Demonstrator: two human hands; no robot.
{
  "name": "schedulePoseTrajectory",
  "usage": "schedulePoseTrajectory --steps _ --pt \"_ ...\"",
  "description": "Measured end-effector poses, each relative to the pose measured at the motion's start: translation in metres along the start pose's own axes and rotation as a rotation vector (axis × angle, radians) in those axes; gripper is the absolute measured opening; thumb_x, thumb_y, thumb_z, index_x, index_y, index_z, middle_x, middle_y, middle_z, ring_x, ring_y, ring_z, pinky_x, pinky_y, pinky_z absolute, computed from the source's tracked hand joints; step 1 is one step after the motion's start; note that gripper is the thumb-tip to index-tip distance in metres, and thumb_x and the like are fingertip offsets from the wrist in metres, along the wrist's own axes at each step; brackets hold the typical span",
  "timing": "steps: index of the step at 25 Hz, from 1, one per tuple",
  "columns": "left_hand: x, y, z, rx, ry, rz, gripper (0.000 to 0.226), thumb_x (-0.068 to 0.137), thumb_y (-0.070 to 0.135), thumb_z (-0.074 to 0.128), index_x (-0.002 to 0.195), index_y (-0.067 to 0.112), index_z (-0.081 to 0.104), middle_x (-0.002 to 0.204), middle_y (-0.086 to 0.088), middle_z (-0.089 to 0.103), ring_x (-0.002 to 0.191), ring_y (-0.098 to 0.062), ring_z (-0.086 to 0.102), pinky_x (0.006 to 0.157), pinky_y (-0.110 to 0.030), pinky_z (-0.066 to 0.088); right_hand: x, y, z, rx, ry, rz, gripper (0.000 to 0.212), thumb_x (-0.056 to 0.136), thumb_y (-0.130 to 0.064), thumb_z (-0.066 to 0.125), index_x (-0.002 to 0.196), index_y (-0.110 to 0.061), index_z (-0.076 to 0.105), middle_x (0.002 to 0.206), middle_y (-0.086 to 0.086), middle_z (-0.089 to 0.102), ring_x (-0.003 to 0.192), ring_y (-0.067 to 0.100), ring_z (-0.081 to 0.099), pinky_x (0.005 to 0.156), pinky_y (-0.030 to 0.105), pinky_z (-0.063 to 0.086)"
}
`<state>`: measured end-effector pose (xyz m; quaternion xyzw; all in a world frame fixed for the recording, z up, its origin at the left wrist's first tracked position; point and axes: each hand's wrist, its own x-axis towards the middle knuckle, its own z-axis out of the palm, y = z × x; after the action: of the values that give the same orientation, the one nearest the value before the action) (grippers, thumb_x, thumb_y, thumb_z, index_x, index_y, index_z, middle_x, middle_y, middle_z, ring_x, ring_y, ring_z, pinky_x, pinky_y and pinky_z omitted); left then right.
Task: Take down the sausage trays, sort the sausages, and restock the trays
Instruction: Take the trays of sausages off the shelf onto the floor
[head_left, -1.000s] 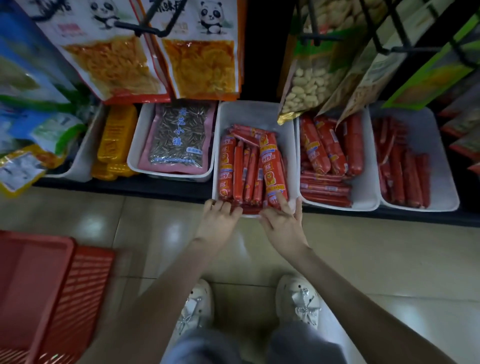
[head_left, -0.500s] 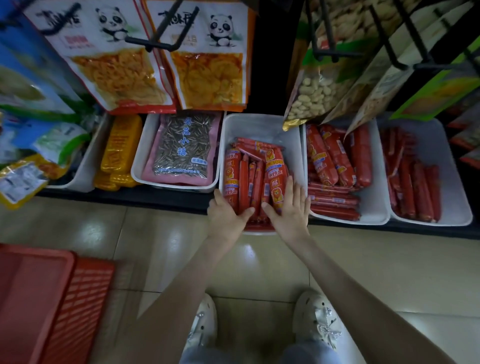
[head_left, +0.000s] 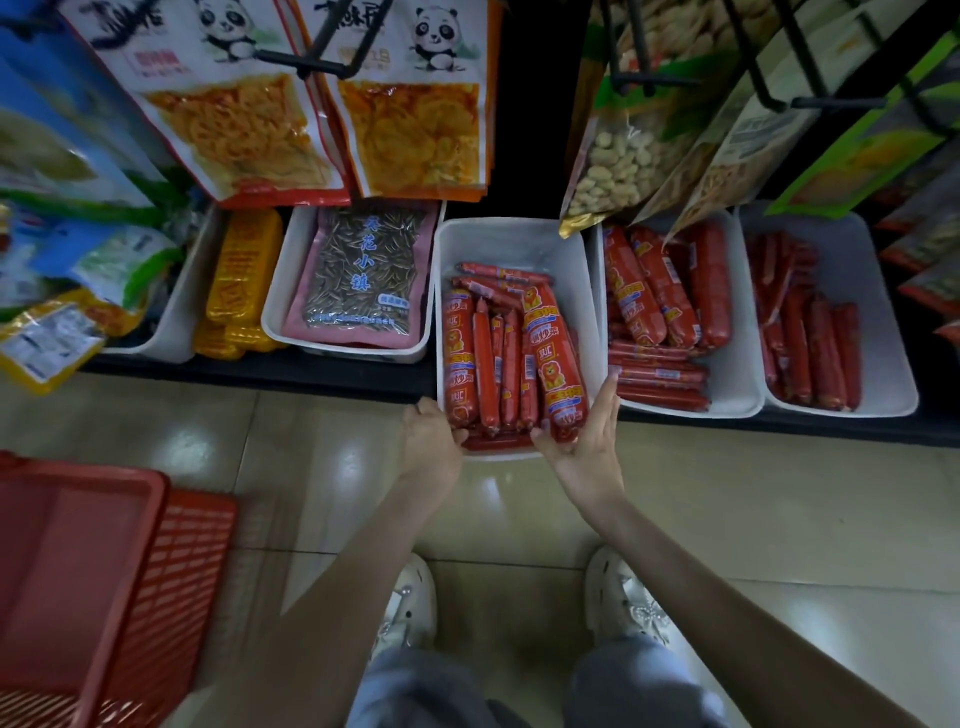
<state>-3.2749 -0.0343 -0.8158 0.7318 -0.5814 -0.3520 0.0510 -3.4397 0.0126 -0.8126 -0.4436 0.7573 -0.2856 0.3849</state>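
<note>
A white sausage tray (head_left: 514, 241) sits in the middle of the low shelf, its front end sticking out past the shelf edge. It holds red sausages (head_left: 485, 364), thin sticks and thicker printed ones. My left hand (head_left: 431, 441) grips the tray's front left corner, thumb inside the rim. At the front right corner, my right hand (head_left: 584, 447) has its fingers curled at the rim under a thick sausage (head_left: 556, 374), with one digit straight up along the right wall. Two more white trays, one (head_left: 740, 384) with thick and thin sausages and one (head_left: 883, 332) with dark red sticks, stand to the right.
A tray with a sunflower seed bag (head_left: 363, 280) and yellow packs (head_left: 244, 270) lie to the left. Snack bags (head_left: 415, 124) and a peanut bag (head_left: 618, 161) hang over the trays. A red plastic basket (head_left: 104, 571) stands on the tiled floor at lower left.
Both hands moved from the sausages near the tray's front out to its two front corners. The tray has slid a little toward me off the shelf edge.
</note>
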Motion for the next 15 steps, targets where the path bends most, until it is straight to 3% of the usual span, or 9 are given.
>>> schedulePoseTrajectory --steps 2,5,8,11,13,15 --pt "-0.007 -0.013 -0.002 0.027 -0.047 -0.022 0.035 0.093 0.014 0.056 0.123 -0.001 0.044 0.123 -0.021 0.049 0.107 -0.033 0.053 0.077 -0.027 0.036 -0.018 0.007 -0.003 0.035 -0.033 0.037 0.109 0.080 -0.025 0.074 0.151 -0.016 -0.009 0.159 0.002 0.000 0.146 0.018 0.000 0.118 0.039 0.013" --pt "-0.007 -0.032 -0.009 0.064 -0.154 0.015 0.038 0.091 0.017 0.057 0.127 0.010 0.051 0.121 -0.015 0.057 0.112 -0.030 0.051 0.090 -0.031 0.042 -0.020 0.017 -0.013 -0.010 -0.112 0.141 0.097 0.081 -0.043 0.070 0.152 -0.018 0.008 0.153 0.006 0.025 0.140 0.023 0.026 0.113 0.043 0.028" --pt "-0.001 -0.039 -0.015 -0.115 -0.256 0.022 0.047 0.079 0.037 0.068 0.123 0.026 0.056 0.111 -0.002 0.066 0.108 -0.024 0.058 0.090 -0.037 0.049 0.017 0.005 -0.023 0.028 -0.169 0.279 0.079 0.085 -0.047 0.064 0.145 -0.015 0.024 0.133 0.002 0.048 0.123 0.026 0.050 0.095 0.036 0.043" --pt "0.005 -0.034 -0.012 -0.289 -0.239 -0.043 0.043 0.078 0.039 0.073 0.117 0.030 0.056 0.103 0.004 0.068 0.094 -0.020 0.065 0.079 -0.034 0.053 0.039 -0.007 -0.018 0.112 -0.174 0.273 0.062 0.082 -0.041 0.070 0.119 -0.015 0.028 0.126 0.003 0.048 0.116 0.024 0.053 0.090 0.039 0.047" --pt "0.014 -0.028 -0.007 -0.317 -0.191 -0.047 0.044 0.077 0.044 0.073 0.112 0.026 0.054 0.104 0.005 0.064 0.095 -0.016 0.061 0.078 -0.029 0.047 0.036 -0.004 -0.009 0.063 -0.189 0.253 0.068 0.081 -0.044 0.070 0.121 -0.020 0.021 0.134 0.004 0.046 0.117 0.025 0.052 0.094 0.045 0.047" --pt "0.021 -0.021 -0.005 -0.287 -0.151 0.001 0.052 0.074 0.047 0.074 0.115 0.026 0.049 0.112 0.003 0.057 0.098 -0.012 0.052 0.081 -0.028 0.040 0.028 0.001 -0.001 -0.038 -0.167 0.255 0.079 0.080 -0.046 0.070 0.130 -0.018 0.016 0.138 0.004 0.046 0.118 0.030 0.053 0.092 0.041 0.046"
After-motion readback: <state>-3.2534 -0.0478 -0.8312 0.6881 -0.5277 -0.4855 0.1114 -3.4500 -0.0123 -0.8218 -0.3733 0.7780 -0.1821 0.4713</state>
